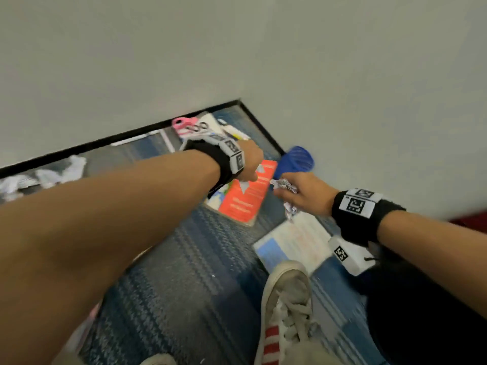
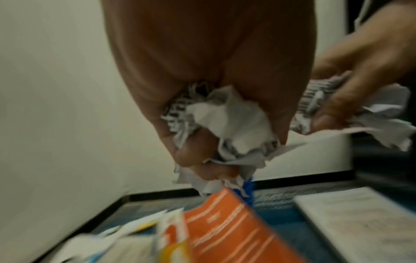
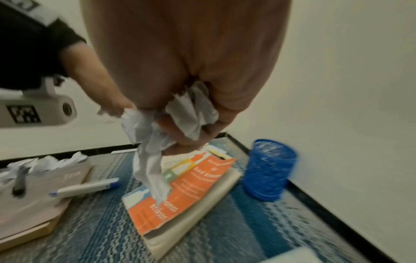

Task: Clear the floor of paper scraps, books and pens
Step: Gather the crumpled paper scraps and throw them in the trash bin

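My left hand (image 1: 251, 167) grips a wad of crumpled printed paper (image 2: 227, 122) above an orange-covered book (image 1: 247, 197) lying on the blue carpet. Close beside it, my right hand (image 1: 295, 192) grips another crumpled paper scrap (image 3: 191, 112), with a strip of it dangling toward the orange book (image 3: 191, 186). The two hands almost touch. A white pen with a blue cap (image 3: 85, 188) and a dark pen (image 3: 19, 179) lie on a pale pink book (image 3: 33, 210) to the left. More paper scraps (image 1: 60, 169) lie by the wall.
A blue mesh cup (image 1: 296, 162) stands in the corner against the wall. Pink-handled scissors (image 1: 181, 125) and loose sheets lie along the black skirting. A light-covered book (image 1: 292, 241) lies beside my white shoe (image 1: 286, 299). Walls close in on two sides.
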`<action>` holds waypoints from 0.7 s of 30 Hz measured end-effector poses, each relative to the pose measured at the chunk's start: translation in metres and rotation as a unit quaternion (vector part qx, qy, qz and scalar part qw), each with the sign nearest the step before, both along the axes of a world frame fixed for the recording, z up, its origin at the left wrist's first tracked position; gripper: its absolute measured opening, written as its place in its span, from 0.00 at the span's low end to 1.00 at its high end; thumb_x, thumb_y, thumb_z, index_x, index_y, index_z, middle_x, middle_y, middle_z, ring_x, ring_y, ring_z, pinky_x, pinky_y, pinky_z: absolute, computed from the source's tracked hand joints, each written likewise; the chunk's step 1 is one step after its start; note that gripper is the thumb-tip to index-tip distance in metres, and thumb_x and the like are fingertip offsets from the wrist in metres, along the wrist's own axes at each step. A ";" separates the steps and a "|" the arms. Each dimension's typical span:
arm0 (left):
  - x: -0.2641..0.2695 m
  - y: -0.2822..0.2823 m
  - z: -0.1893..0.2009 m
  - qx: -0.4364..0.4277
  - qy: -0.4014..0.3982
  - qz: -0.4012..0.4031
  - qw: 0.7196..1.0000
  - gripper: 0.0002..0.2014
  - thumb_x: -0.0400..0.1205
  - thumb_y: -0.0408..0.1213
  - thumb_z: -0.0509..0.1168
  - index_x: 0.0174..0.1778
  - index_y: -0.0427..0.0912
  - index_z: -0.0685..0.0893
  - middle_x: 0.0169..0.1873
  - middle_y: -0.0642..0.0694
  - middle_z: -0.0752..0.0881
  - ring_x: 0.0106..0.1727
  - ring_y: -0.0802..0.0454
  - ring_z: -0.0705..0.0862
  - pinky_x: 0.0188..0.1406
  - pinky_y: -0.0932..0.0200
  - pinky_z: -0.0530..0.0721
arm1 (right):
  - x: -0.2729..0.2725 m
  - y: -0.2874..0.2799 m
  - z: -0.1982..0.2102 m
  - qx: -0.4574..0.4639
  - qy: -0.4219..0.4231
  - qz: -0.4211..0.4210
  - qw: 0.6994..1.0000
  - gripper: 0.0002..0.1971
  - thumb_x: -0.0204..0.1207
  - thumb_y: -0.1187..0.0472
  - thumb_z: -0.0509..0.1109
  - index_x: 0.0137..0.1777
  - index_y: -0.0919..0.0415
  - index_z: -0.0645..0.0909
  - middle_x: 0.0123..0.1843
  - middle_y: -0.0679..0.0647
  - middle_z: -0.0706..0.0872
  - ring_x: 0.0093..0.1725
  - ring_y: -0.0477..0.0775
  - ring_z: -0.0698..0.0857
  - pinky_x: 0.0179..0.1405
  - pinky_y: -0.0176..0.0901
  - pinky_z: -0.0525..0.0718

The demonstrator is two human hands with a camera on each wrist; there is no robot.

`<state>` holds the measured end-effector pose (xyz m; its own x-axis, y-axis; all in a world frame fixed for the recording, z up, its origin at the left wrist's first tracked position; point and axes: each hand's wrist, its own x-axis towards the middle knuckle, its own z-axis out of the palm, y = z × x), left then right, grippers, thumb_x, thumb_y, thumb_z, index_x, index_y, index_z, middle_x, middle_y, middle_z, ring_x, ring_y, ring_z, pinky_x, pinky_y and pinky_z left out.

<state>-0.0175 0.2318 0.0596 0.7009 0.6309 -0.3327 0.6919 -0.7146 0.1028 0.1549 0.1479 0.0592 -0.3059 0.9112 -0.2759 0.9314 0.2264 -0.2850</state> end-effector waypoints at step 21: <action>0.316 -0.287 0.146 -0.023 -0.310 -0.334 0.890 0.09 0.82 0.44 0.60 0.38 0.46 0.74 0.36 0.49 0.78 0.39 0.45 0.81 0.42 0.46 0.82 | 0.263 -0.358 0.180 0.135 0.094 -0.267 0.950 0.08 0.79 0.55 0.68 0.42 0.59 0.80 0.33 0.51 0.83 0.31 0.43 0.79 0.32 0.41 0.77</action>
<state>0.2987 -0.0549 0.2053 0.9722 -0.0005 0.2342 -0.0863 -0.9304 0.3563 0.4179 -0.2101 0.2392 0.1983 0.9801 0.0044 0.8723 -0.1744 -0.4568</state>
